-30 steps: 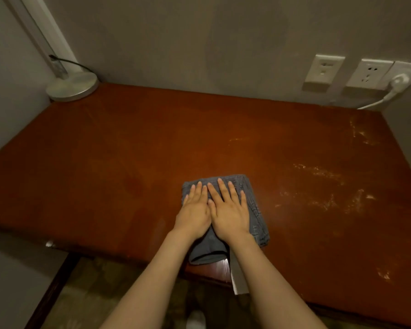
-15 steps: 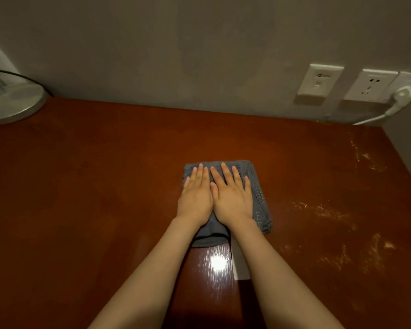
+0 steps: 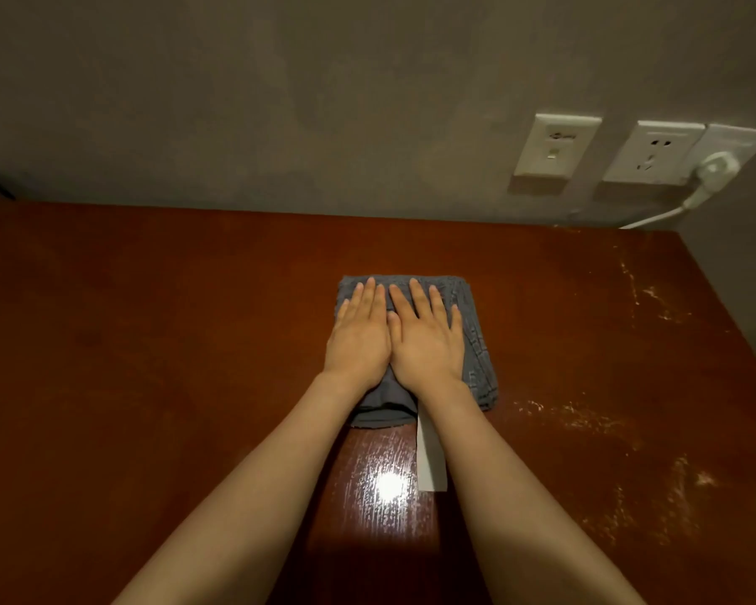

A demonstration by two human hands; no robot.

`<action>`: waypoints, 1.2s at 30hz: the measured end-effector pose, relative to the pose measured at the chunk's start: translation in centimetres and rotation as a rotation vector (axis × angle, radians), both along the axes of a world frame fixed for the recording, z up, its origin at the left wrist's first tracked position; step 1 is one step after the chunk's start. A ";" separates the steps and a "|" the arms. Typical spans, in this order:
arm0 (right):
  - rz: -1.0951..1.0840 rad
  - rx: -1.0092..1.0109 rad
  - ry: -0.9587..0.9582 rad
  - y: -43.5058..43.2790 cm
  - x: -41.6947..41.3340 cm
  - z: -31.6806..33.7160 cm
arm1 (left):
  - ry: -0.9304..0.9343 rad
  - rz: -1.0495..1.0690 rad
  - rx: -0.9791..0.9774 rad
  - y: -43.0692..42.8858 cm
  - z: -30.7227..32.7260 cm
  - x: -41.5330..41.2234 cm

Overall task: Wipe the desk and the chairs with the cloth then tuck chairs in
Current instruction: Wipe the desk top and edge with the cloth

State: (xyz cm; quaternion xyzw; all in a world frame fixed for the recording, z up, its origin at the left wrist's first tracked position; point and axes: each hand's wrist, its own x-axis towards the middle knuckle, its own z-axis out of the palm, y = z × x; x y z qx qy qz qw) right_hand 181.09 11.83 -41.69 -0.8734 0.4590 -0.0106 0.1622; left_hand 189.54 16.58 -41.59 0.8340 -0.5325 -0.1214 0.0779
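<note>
Both hands pressed flat, fingers straight and spread slightly, nothing curled: left hand (image 3: pixel 359 342) and right hand (image 3: pixel 426 347) side by side, thumbs touching, on top of the cloth (image 3: pixel 476 355). Grey wall (image 3: pixel 324 102) behind; reddish-brown desk (image 3: pixel 149 364) fills the lower view; cloth grey, folded, lying on the desk's middle, apart from the wall; pale dusty smears (image 3: pixel 585 419) on the desk right of the cloth; two white socket plates (image 3: pixel 553 146) upper right on the wall; white strip (image 3: pixel 431 460) projecting from under the cloth's near edge, beside the right wrist; white plug (image 3: pixel 714 170) at far right.
</note>
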 end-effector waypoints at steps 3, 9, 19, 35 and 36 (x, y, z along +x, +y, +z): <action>0.008 -0.001 0.007 -1.3 -0.6 0.1 | -0.010 -0.013 0.008 -1.3 0.3 -0.6; 0.038 -0.014 -0.008 -6.3 -2.4 0.3 | -0.015 -0.012 -0.015 -5.9 0.2 -2.3; 0.106 -0.034 -0.028 -17.0 -5.7 0.3 | -0.051 0.053 -0.038 -16.0 0.1 -5.9; -0.089 -0.060 -0.016 -27.0 -18.9 -0.1 | -0.037 -0.110 -0.073 -27.2 0.1 -18.4; -0.105 -0.063 -0.011 -27.3 -20.2 -0.1 | -0.035 -0.125 -0.072 -27.8 0.1 -19.6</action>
